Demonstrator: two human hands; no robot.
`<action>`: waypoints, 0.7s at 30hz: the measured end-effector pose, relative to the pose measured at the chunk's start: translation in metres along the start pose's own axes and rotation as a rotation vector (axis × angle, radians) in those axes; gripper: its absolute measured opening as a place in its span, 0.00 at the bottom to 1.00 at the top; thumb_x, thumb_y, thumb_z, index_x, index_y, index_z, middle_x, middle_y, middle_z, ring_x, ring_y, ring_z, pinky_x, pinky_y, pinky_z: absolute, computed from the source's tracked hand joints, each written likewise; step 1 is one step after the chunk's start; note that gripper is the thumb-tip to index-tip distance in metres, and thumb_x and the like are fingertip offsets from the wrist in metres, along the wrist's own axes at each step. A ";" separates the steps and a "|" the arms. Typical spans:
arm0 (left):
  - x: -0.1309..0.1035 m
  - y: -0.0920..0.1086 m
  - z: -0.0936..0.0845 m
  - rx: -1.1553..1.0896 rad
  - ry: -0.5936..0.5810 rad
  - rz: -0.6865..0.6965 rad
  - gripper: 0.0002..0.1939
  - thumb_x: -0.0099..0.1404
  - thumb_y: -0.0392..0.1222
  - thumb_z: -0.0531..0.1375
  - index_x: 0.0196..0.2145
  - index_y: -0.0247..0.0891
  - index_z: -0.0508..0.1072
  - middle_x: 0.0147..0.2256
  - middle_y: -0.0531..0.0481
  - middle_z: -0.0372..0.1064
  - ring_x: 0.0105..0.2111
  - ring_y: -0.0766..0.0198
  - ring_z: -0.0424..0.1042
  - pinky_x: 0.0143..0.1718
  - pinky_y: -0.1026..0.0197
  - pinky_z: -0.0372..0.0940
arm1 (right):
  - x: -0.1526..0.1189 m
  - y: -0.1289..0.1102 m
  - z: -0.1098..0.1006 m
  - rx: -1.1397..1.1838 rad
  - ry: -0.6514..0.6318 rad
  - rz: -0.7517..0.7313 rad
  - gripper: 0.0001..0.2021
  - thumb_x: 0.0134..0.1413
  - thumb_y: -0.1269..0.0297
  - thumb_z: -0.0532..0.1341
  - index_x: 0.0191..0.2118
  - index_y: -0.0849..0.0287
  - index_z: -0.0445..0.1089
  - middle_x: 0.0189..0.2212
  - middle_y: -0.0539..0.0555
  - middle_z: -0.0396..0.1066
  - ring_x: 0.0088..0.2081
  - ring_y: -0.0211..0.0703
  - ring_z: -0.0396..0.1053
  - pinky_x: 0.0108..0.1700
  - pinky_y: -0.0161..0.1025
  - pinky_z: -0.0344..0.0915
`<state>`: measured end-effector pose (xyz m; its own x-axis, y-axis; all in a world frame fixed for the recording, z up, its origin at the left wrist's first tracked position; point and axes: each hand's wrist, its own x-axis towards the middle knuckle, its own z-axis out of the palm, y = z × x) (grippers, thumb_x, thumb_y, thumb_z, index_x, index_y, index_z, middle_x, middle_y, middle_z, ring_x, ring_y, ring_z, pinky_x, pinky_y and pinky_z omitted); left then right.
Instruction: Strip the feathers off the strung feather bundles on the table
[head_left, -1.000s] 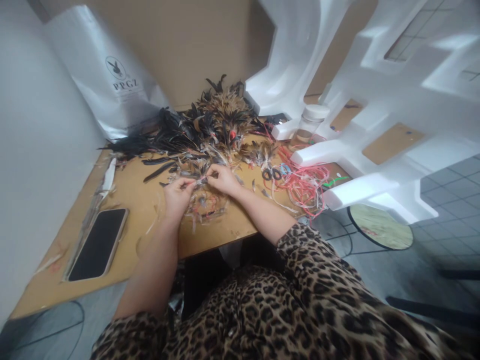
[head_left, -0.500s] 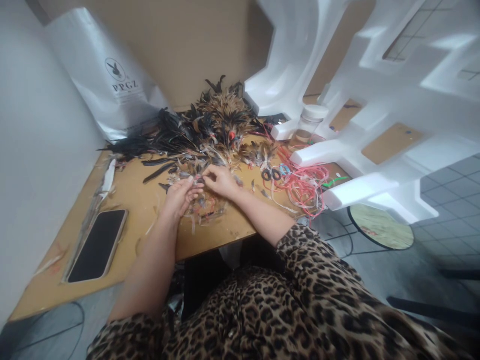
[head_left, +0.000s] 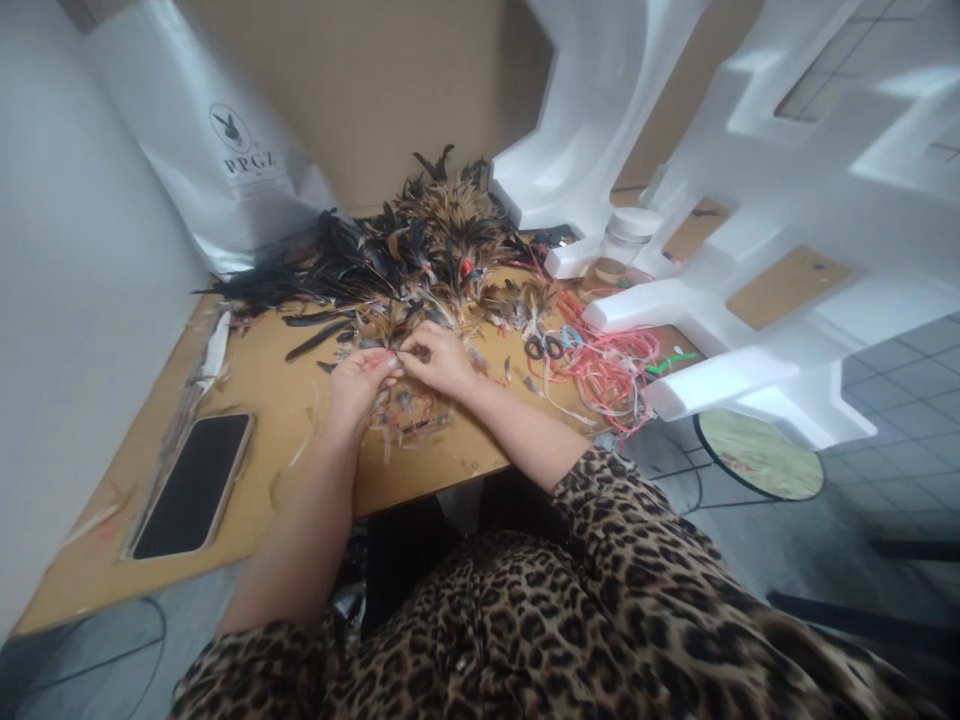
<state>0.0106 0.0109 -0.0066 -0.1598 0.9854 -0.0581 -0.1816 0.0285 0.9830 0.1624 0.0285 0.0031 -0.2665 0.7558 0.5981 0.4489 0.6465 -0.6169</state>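
Observation:
My left hand and my right hand meet fingertip to fingertip over the brown table. Both pinch a small bundle of feathers held between them. Just beyond my hands lies a big heap of black and brown feathers. Below my hands sits a small pile of feather scraps and red string. What exactly ties the bundle is too small to tell.
A dark phone lies at the table's front left. Black scissors and a tangle of pink cords sit to the right. A white-capped jar, white foam blocks and a white bag ring the back.
My hands have drawn a little closer together and shifted slightly toward the feather heap, still working the small bundle. Everything else stays put.

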 end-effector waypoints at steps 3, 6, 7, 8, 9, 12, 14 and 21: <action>-0.001 0.000 0.001 0.006 -0.007 0.013 0.17 0.42 0.39 0.68 0.31 0.31 0.71 0.21 0.51 0.70 0.21 0.71 0.70 0.23 0.72 0.64 | 0.000 0.004 0.005 -0.010 0.028 0.067 0.09 0.50 0.60 0.58 0.31 0.61 0.70 0.31 0.52 0.66 0.33 0.36 0.63 0.38 0.34 0.59; -0.001 -0.001 0.001 0.017 -0.022 0.020 0.17 0.43 0.40 0.68 0.31 0.31 0.72 0.22 0.49 0.71 0.21 0.71 0.71 0.23 0.72 0.64 | 0.001 0.008 0.010 0.017 0.041 0.105 0.09 0.49 0.60 0.59 0.31 0.61 0.71 0.30 0.52 0.67 0.32 0.35 0.64 0.36 0.33 0.60; -0.001 -0.001 0.001 0.016 -0.024 0.020 0.16 0.43 0.40 0.68 0.31 0.31 0.72 0.22 0.49 0.71 0.21 0.71 0.71 0.23 0.72 0.64 | 0.002 0.009 0.011 0.032 0.039 0.109 0.09 0.49 0.61 0.59 0.30 0.61 0.71 0.30 0.52 0.67 0.31 0.35 0.64 0.36 0.33 0.60; -0.001 -0.001 0.001 0.013 -0.024 0.017 0.16 0.43 0.40 0.68 0.30 0.31 0.72 0.21 0.49 0.71 0.21 0.71 0.71 0.22 0.72 0.64 | 0.002 0.010 0.013 0.048 0.035 0.110 0.08 0.49 0.61 0.59 0.30 0.61 0.71 0.29 0.51 0.67 0.31 0.34 0.64 0.35 0.33 0.60; -0.001 -0.001 0.001 0.008 -0.024 0.011 0.16 0.43 0.39 0.68 0.30 0.31 0.72 0.21 0.49 0.71 0.21 0.71 0.71 0.22 0.72 0.64 | 0.003 0.011 0.014 0.065 0.029 0.109 0.08 0.49 0.62 0.58 0.29 0.61 0.71 0.28 0.51 0.67 0.30 0.34 0.63 0.35 0.32 0.60; -0.002 -0.001 0.001 -0.033 -0.028 -0.015 0.15 0.43 0.37 0.68 0.29 0.31 0.72 0.22 0.49 0.72 0.20 0.71 0.71 0.22 0.73 0.64 | 0.004 0.011 0.014 0.090 0.014 0.107 0.07 0.48 0.64 0.58 0.28 0.62 0.70 0.27 0.50 0.67 0.29 0.33 0.63 0.34 0.32 0.59; -0.003 0.000 0.000 -0.081 -0.046 -0.045 0.14 0.43 0.36 0.68 0.30 0.31 0.72 0.23 0.48 0.72 0.21 0.71 0.71 0.22 0.74 0.64 | 0.005 0.010 0.012 0.068 0.011 0.105 0.07 0.48 0.65 0.57 0.28 0.62 0.70 0.27 0.50 0.66 0.29 0.33 0.62 0.34 0.32 0.58; -0.003 0.004 0.001 -0.223 -0.072 -0.152 0.07 0.49 0.29 0.64 0.29 0.30 0.73 0.24 0.46 0.73 0.21 0.73 0.71 0.21 0.76 0.64 | 0.006 0.001 -0.002 -0.138 -0.009 -0.026 0.06 0.51 0.67 0.56 0.28 0.61 0.69 0.31 0.52 0.67 0.34 0.36 0.62 0.40 0.35 0.55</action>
<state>0.0112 0.0080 -0.0020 -0.0467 0.9823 -0.1817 -0.4083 0.1472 0.9009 0.1630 0.0330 0.0073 -0.2874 0.7401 0.6080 0.5545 0.6462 -0.5244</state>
